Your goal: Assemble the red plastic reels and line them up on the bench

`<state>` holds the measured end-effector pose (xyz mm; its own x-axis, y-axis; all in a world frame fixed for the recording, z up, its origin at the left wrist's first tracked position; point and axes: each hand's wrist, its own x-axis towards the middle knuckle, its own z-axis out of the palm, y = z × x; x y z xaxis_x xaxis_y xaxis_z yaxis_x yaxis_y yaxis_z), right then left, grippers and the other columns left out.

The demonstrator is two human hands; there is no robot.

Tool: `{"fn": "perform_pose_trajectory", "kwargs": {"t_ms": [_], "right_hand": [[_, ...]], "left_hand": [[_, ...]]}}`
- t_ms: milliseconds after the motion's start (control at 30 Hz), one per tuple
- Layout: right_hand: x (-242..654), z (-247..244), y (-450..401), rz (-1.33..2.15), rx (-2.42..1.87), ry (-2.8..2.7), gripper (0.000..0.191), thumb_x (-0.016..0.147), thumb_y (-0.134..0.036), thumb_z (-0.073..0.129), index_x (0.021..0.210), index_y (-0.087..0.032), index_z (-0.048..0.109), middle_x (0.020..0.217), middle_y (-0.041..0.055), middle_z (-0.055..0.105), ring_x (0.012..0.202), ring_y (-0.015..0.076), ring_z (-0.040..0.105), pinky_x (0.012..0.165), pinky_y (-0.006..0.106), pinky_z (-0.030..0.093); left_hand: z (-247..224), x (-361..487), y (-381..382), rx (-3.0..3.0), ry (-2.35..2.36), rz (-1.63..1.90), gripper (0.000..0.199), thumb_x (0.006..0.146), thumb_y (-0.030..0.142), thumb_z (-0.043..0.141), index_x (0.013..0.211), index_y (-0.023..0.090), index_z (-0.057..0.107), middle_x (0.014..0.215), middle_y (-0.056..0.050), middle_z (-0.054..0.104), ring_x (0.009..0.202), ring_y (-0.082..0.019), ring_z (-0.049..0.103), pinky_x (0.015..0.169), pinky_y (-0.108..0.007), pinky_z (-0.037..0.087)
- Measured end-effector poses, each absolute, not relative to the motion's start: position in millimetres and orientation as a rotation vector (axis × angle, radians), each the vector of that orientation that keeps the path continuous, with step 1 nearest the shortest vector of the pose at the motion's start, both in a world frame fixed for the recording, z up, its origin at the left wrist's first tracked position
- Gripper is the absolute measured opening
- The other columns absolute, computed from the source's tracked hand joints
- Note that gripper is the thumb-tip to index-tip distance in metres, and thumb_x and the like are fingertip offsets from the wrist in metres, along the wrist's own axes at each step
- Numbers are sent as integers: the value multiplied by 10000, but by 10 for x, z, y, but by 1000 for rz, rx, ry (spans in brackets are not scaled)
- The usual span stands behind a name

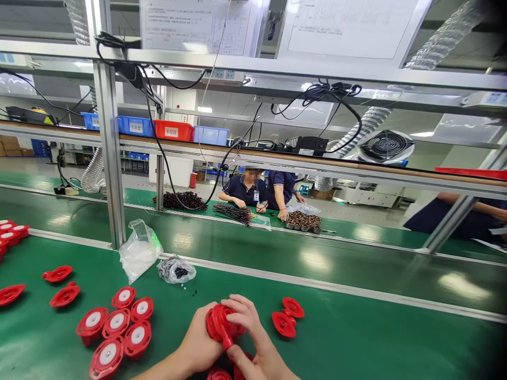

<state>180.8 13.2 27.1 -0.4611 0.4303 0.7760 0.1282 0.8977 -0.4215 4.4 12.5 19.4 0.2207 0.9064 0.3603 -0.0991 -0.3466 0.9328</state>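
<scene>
- Red plastic part (218,322): we grasp its left side with our left hand (201,338).
- Our right hand (257,338) grips its other side, thumb near the stub.
- Left of our left hand, we see red parts with white discs (118,321) on the green table (356,348).
- Right of our right hand lie red pieces (283,324).
- Beyond our hands, we see two plastic bags (138,256).

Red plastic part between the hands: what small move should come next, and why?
Probably lift the red plastic part slightly, with the left hand and right hand together, before turning it. Both hands grip it, and its narrow stem points down toward the right thumb, while other red pieces sit close by, partly hidden, and could get bumped.
</scene>
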Motion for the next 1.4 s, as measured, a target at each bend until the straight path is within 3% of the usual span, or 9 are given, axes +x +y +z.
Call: {"fn": "perform_pose_trajectory", "kwargs": {"t_ms": [333, 600, 733, 867, 1067, 1167, 1233, 1300, 1400], "right_hand": [[1854, 274, 164, 435, -469, -2190, 538, 970, -317, 581, 1484, -301, 424, 1518, 117, 508, 1473, 334, 348, 1163, 527, 431], [1933, 350, 193, 207, -373, -2305, 493, 953, -289, 613, 1424, -253, 471, 1544, 144, 492, 1457, 361, 344, 1112, 586, 445], [1876, 346, 194, 98, -334, -2292, 400, 985, -475, 625, 1292, -242, 516, 1375, 153, 636, 1221, 322, 541, 985, 506, 521], [1751, 297, 132, -128, -358, -2160, 433, 992, -512, 592, 1274, -189, 534, 1153, 159, 706, 915, 280, 606, 795, 470, 503], [1608, 258, 21, -213, -441, -2056, 395, 996, -388, 583, 1297, -134, 550, 1210, 184, 694, 908, 286, 599, 760, 461, 489], [1714, 319, 25, -199, -492, -1957, 400, 991, -309, 589, 1355, -149, 544, 1310, 187, 656, 990, 290, 583, 805, 463, 519], [1875, 377, 82, -313, -558, -1801, 449, 973, -258, 630, 1401, -165, 536, 1359, 193, 629, 1034, 300, 574, 840, 474, 520], [2067, 436, 181, -434, -644, -1726, 501, 947, -210, 678, 1426, -188, 534, 1362, 184, 633, 1033, 299, 572, 856, 481, 519], [2318, 513, 347, -477, -723, -1802, 488, 953, -181, 671, 1421, -206, 536, 1321, 155, 665, 973, 267, 575, 830, 450, 542]], "left_hand": [[317, 37, 67, 1536, 759, 1280, 333, 618, 67, 628, 943, 119, 679, 852, -34, 692, 777, -166, 564, 723, -268, 466], [257, 23, 88, 1636, 842, 1261, 232, 647, 110, 647, 879, 111, 638, 766, -1, 637, 664, -112, 442, 599, -239, 361], [226, 0, 47, 1780, 1103, 1220, 186, 638, 116, 652, 690, 183, 487, 601, 78, 472, 594, -87, 306, 524, -255, 218], [221, -10, -9, 1837, 1302, 1210, 248, 703, 143, 628, 664, 216, 394, 591, 81, 467, 591, -94, 280, 533, -261, 228], [223, -10, 33, 1853, 1334, 1300, 200, 781, 185, 636, 705, 210, 453, 655, 43, 560, 603, -114, 388, 573, -258, 308], [238, -17, 61, 1872, 1150, 1380, 155, 818, 232, 691, 925, 185, 590, 846, -13, 678, 728, -154, 544, 685, -265, 439], [249, -61, 44, 1919, 1079, 1452, 419, 875, 272, 682, 1269, 197, 558, 1151, -85, 683, 984, -212, 619, 897, -326, 502], [238, -141, 18, 2024, 1018, 1446, 586, 929, 313, 646, 1469, 255, 425, 1396, -125, 572, 1225, -263, 567, 1076, -416, 464], [107, -246, 47, 2289, 819, 1221, 660, 916, 415, 705, 1509, 316, 433, 1523, -127, 479, 1405, -345, 442, 1196, -525, 379]]}}
